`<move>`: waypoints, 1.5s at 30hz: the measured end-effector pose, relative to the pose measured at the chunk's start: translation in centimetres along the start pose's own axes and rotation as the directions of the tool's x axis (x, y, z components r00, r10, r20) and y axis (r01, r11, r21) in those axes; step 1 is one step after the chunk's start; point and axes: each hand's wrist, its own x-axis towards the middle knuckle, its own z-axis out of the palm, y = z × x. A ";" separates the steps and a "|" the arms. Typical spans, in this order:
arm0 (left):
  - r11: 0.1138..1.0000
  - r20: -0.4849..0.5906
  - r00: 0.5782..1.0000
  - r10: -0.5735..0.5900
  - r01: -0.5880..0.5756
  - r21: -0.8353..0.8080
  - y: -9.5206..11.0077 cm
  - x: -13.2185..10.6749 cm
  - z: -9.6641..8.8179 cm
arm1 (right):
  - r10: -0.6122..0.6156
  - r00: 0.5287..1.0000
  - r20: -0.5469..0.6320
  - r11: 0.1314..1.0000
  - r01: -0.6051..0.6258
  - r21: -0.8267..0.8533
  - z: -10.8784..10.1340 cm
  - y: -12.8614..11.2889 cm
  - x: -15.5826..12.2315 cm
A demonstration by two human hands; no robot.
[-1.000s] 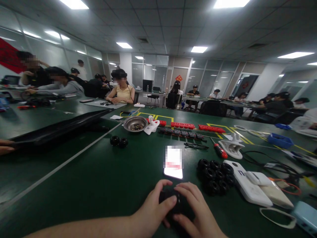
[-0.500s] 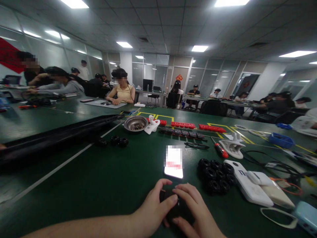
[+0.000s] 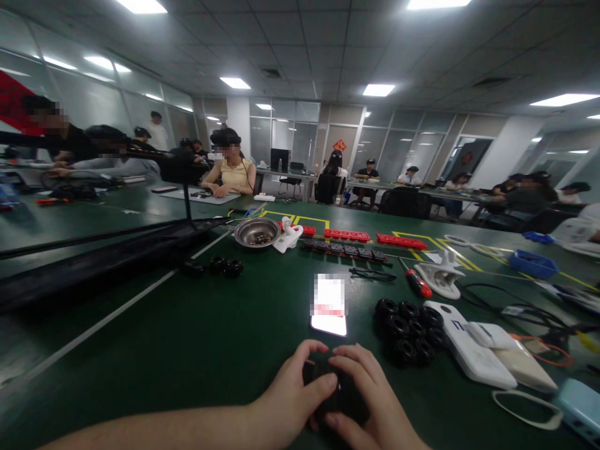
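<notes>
Both hands are closed around a dark black object (image 3: 347, 400), mostly hidden by the fingers, so its kind is unclear. My left hand (image 3: 291, 390) holds its left side, with the thumb across the top. My right hand (image 3: 372, 394) wraps the right side, fingers curled over it. Just beyond the fingertips lies a phone (image 3: 329, 324) with a bright screen. To the right of the hands sits a cluster of black ring-shaped parts (image 3: 409, 330), close to a white flat device (image 3: 473, 350).
Farther back are a metal bowl (image 3: 257, 235) of small parts, red trays (image 3: 347, 235), a black strip of parts (image 3: 347, 251) and a red-handled screwdriver (image 3: 419, 284). A blue bin (image 3: 533, 265) is at right. A long black piece (image 3: 112, 259) lies at left. Several people sit beyond.
At the left, a long dark bar with a thin upright now shows raised above the long black piece. My hands and the dark object have barely moved.
</notes>
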 end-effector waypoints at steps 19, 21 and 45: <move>0.999 -0.006 0.999 0.035 -0.035 -0.041 -0.6 0.1 -0.3 | 0.109 0.992 0.062 0.991 -0.113 0.067 -0.4 -0.5 0.2; 1.000 0.006 1.000 0.010 -0.010 -0.019 -0.6 0.3 -0.2 | 0.078 0.995 0.057 0.994 -0.082 0.068 -0.5 -0.7 0.2; 0.999 -0.039 0.999 -0.001 -0.001 -0.054 0.1 0.0 0.0 | 0.125 0.988 0.091 0.986 -0.135 0.103 -0.6 -0.5 0.2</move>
